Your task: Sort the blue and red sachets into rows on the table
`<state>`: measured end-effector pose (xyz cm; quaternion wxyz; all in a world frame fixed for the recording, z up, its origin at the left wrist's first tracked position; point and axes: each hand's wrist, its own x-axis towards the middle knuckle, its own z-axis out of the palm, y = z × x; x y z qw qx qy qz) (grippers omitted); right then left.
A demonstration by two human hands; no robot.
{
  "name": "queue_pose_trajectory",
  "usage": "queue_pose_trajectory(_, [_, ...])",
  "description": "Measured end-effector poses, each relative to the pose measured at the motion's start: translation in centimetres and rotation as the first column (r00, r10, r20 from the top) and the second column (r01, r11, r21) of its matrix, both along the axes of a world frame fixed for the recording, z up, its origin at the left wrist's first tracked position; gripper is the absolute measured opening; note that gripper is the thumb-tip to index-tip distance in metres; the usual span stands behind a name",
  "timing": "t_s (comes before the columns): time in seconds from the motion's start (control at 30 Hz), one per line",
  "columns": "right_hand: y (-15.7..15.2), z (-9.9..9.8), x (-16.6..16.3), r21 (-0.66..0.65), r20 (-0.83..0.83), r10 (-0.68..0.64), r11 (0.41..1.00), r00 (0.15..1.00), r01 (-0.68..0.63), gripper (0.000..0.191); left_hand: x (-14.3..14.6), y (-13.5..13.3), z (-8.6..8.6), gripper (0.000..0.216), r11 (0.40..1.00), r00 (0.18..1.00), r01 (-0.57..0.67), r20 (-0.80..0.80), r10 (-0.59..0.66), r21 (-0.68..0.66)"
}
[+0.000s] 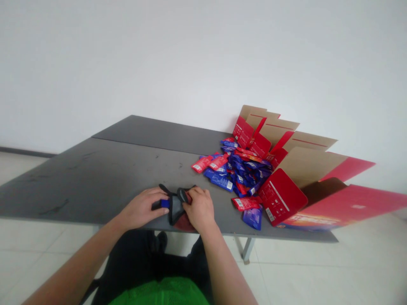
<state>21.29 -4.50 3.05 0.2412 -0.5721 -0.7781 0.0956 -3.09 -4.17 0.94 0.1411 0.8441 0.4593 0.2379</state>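
Note:
A small black, grey and dark red fabric item with straps point(174, 207) lies at the table's front edge, between my hands; its exact kind is unclear. My left hand point(143, 208) is closed at its left side, fingers and thumb around a black strap with a blue piece point(164, 203). From the right, my right hand point(201, 207) grips the item's dark red side, the fingertips bent over its top near a black oval part point(182, 195). My right fingers hide some of the item.
Right of my hands spreads a pile of red and blue packets point(244, 169). Several open red cardboard boxes point(282, 197) stand in a row along the grey table's point(104, 178) right side, flaps raised. A white wall point(178, 59) rises behind the table.

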Motion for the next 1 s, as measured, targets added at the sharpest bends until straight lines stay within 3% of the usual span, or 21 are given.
queue_pose_trajectory(0.2, [-0.5, 0.7, -2.0, 0.046, 0.096, -0.025, 0.999, 0.995, 0.021, 0.017, -0.1, 0.2, -0.1, 0.024, 1.0, 1.0, -0.012, -0.001, 0.012, -0.003])
queue_pose_trajectory(0.4, [-0.3, 0.6, 1.4, 0.04, 0.152, 0.201, 0.977, 0.968, -0.209, 0.018, -0.2, 0.3, -0.1, 0.023, 1.0, 1.0, 0.023, -0.016, -0.023, -0.016])
queue_pose_trajectory(0.5, [0.5, 0.9, 4.2, -0.009, 0.208, 0.032, 0.999, 0.978, -0.031, 0.022, -0.2, 0.4, -0.1, 0.023, 0.998, 0.998, 0.054, -0.009, -0.054, -0.014])
queue_pose_trajectory(0.6, [0.8, 1.7, 4.1, 0.036, 0.247, -0.187, 0.982, 0.951, 0.184, 0.024, -0.3, 0.5, -0.2, 0.015, 0.998, 0.998, 0.067, 0.003, -0.067, -0.003])
queue_pose_trajectory(0.67, [0.5, 2.0, 2.1, 0.092, 0.234, -0.181, 0.982, 0.955, 0.163, 0.025, -0.2, 0.5, -0.2, 0.012, 0.998, 0.998, 0.063, 0.009, -0.063, 0.003])
queue_pose_trajectory(0.77, [-0.2, 1.6, -2.0, 0.104, 0.223, -0.012, 0.995, 0.975, -0.011, 0.024, -0.1, 0.4, -0.2, 0.014, 0.999, 0.999, 0.051, 0.009, -0.051, 0.005])
queue_pose_trajectory(0.83, [-0.4, 0.8, -3.2, 0.077, 0.213, 0.038, 0.995, 0.976, -0.055, 0.026, -0.1, 0.3, -0.1, 0.015, 0.999, 0.999, 0.049, 0.005, -0.049, 0.002])
queue_pose_trajectory(0.9, [-0.3, 0.1, -2.4, 0.06, 0.196, 0.007, 0.998, 0.981, -0.019, 0.026, -0.1, 0.3, -0.1, 0.016, 0.999, 0.999, 0.049, 0.005, -0.049, -0.001])
queue_pose_trajectory(1.0, [0.3, -0.1, 1.5, 0.033, 0.199, -0.099, 0.995, 0.975, 0.095, 0.024, -0.4, 0.5, -0.5, 0.018, 0.998, 0.998, 0.058, 0.013, -0.058, -0.009])
